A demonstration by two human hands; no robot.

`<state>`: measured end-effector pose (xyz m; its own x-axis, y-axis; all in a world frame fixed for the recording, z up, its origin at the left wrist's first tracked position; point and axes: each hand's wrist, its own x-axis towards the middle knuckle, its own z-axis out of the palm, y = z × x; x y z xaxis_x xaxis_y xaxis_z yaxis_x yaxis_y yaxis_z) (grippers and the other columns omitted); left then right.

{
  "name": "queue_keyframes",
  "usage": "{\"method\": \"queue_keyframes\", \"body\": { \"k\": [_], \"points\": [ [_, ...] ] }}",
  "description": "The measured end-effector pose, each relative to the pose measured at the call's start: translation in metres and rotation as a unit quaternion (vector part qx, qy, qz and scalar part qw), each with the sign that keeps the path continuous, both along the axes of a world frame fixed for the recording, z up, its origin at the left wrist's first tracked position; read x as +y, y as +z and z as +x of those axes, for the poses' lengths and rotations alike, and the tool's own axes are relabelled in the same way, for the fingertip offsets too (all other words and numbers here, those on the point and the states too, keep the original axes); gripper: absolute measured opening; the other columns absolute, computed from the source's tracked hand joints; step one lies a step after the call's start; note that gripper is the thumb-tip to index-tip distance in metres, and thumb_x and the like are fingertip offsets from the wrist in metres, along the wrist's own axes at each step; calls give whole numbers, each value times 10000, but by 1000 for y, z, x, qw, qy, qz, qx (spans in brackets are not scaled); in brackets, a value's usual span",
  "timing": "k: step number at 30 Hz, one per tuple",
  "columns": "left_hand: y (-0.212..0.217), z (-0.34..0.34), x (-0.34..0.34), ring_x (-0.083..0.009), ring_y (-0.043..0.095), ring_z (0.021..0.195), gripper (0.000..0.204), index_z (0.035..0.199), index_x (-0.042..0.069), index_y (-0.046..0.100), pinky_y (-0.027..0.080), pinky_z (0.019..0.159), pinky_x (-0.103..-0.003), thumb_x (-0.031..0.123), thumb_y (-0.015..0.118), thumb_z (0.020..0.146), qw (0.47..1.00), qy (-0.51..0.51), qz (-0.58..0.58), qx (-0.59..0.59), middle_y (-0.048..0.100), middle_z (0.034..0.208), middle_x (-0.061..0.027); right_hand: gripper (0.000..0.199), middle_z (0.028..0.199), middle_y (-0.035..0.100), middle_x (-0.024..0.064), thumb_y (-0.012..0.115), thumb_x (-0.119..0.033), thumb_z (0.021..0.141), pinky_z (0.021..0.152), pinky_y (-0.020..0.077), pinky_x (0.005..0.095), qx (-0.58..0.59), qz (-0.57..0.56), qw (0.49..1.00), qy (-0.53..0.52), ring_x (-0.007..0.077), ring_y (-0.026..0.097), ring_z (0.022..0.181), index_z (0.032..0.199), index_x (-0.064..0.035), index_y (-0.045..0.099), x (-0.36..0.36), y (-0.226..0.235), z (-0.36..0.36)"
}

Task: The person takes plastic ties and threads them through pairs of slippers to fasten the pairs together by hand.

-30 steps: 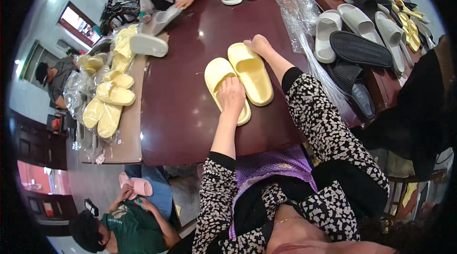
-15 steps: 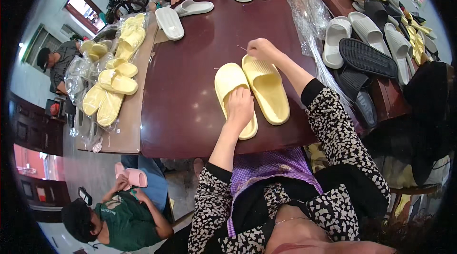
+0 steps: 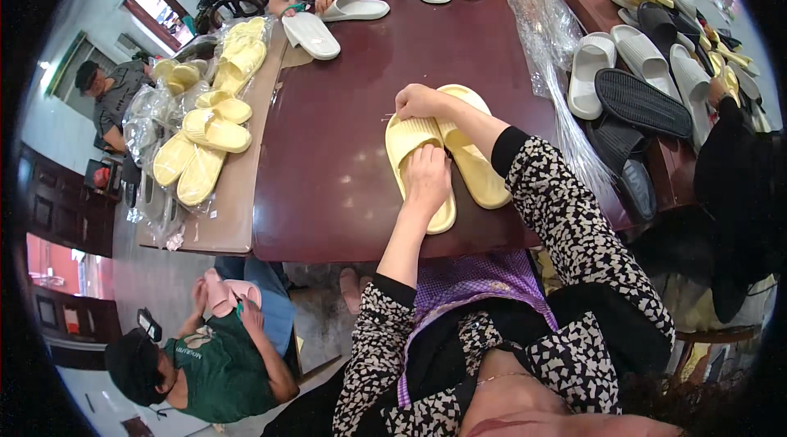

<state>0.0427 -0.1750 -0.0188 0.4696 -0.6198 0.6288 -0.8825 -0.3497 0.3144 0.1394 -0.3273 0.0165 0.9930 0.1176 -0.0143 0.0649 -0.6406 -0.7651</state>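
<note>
- The dark brown counter (image 3: pixel 344 142) carries two pale yellow slippers side by side near its front edge.
- The left slipper (image 3: pixel 416 166) lies flat; the left hand (image 3: pixel 428 179) presses on its middle, fingers spread, not clenched.
- The right slipper (image 3: pixel 474 154) touches it; the right hand (image 3: pixel 420 101) grips both toes' tops.
- Clear plastic bags (image 3: pixel 545 35) lie just right.

You wear a black-and-white speckled top with long sleeves ending short of your bare hands, a black vest, and a purple checked apron.
</note>
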Motion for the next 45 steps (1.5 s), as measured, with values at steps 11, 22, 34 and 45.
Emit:
{"method": "queue_keyframes", "body": {
  "k": [11, 22, 34, 45],
  "points": [
    [2, 1, -4, -311, 489, 780, 125, 790, 20, 489, 406, 694, -407, 53, 600, 745, 1000, 0, 10, 4, 496, 795, -135, 173, 685, 630, 80, 634, -152, 670, 619, 471, 315, 39, -12, 999, -36, 165, 587, 650, 778, -21, 660, 1, 15, -6],
    [6, 2, -2, -325, 509, 786, 103, 812, 9, 499, 427, 694, -403, 55, 579, 766, 1000, 8, 16, 14, 513, 827, -149, 147, 665, 618, 63, 624, -142, 673, 610, 460, 303, 40, 15, 999, -30, 144, 571, 662, 753, -23, 653, 6, 6, -1],
    [56, 35, 19, -149, 564, 765, 113, 904, -43, 605, 461, 676, -254, 44, 566, 843, 905, 86, -286, 304, 605, 909, -75, 67, 730, 611, -3, 602, -85, 814, 653, 449, 241, -136, 305, 942, -23, 68, 538, 700, 813, -19, 611, 11, 9, -70],
    [33, 50, -3, -53, 519, 662, 81, 888, 11, 647, 410, 590, -189, 23, 594, 828, 701, -51, -413, 579, 620, 790, -5, 99, 716, 571, -11, 565, -91, 813, 633, 420, 220, -110, 390, 912, -64, 49, 503, 702, 797, 3, 588, 17, -7, -88]
  ]
}}
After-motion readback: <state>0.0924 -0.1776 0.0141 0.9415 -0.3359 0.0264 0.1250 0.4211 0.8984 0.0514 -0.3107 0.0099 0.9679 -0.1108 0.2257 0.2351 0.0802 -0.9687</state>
